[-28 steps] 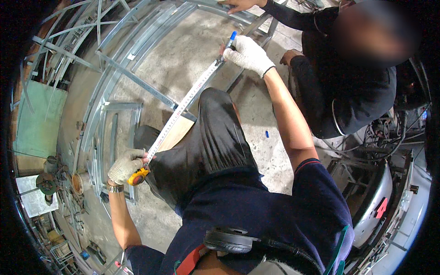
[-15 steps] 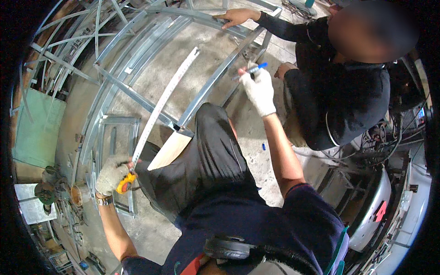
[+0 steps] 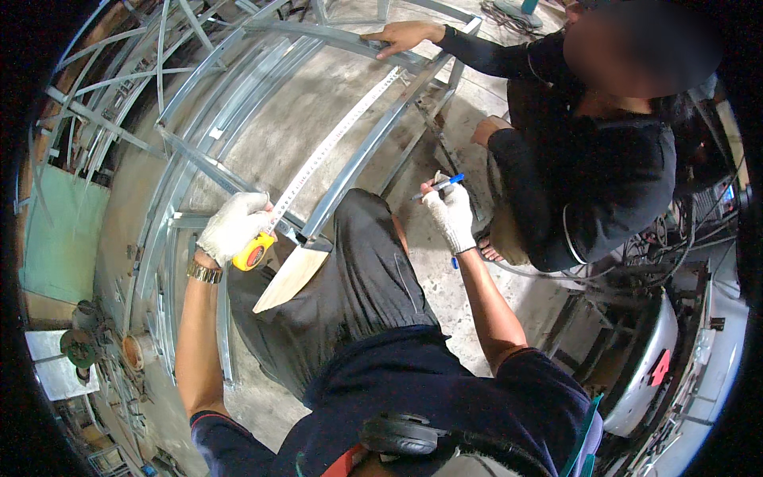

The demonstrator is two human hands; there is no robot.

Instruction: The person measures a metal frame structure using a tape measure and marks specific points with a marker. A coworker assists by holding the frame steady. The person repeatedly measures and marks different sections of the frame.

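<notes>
My gloved left hand [image 3: 232, 229] is closed around a yellow tape measure [image 3: 255, 251], just left of my knee. Its white blade [image 3: 334, 141] runs out away from me, roughly alongside a grey steel tube [image 3: 359, 165] of a welded frame, and the far end lies close to the frame's far corner. In my gloved right hand [image 3: 451, 218], the fingers are closed on a blue-and-white marker pen [image 3: 438, 187], held above the floor to the right of the frame. A pale wooden board [image 3: 291, 280] lies against my leg beneath the near frame corner.
A co-worker crouches on the right, one bare hand [image 3: 407, 36] on the frame's far bar. A blue cap [image 3: 455, 262] lies on the concrete floor. More steel bars [image 3: 119, 111] stand at far left, beside a green panel [image 3: 60, 234]. Cables [image 3: 675, 238] hang at right.
My left hand has moved up and right with the tape measure, and the blade's far end has shifted toward the frame's far corner. My right hand has come down toward me with the marker pen.
</notes>
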